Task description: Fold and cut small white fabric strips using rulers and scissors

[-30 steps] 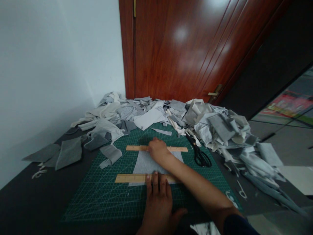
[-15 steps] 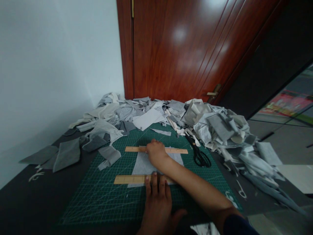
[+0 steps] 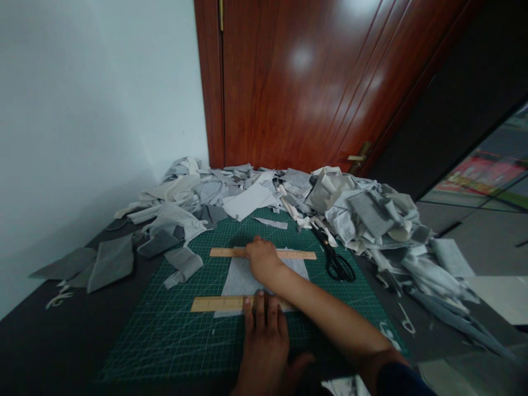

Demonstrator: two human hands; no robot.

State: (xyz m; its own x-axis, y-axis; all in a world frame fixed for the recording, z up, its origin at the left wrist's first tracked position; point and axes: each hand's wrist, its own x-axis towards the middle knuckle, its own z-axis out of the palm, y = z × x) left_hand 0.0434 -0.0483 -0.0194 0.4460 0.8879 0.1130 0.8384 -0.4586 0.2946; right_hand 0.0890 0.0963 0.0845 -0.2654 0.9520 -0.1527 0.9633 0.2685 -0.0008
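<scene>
My left hand (image 3: 266,344) lies palm down near the front of the cutting mat. Its outstretched fingers press on a wooden ruler (image 3: 210,303) that crosses the near end of a light grey piece of cloth (image 3: 238,278). Farther off, my right hand (image 3: 263,257) is closed over a second, thinner wooden ruler (image 3: 297,254) at the cloth's far edge. Its fingertips are hidden, so whatever they hold cannot be made out. The right forearm passes over the near ruler's right part and hides it. The cloth lies flat under both rulers.
Black scissors (image 3: 340,267) rest on the green cutting mat (image 3: 157,341), right of the cloth. A narrow grey strip (image 3: 270,223) lies beyond the far ruler. Heaps of grey and white fabric scraps (image 3: 367,212) line the back and sides, before a wooden door (image 3: 289,99).
Both hands keep their places on the rulers and cloth. The whole view has shifted very slightly; nothing else has visibly moved.
</scene>
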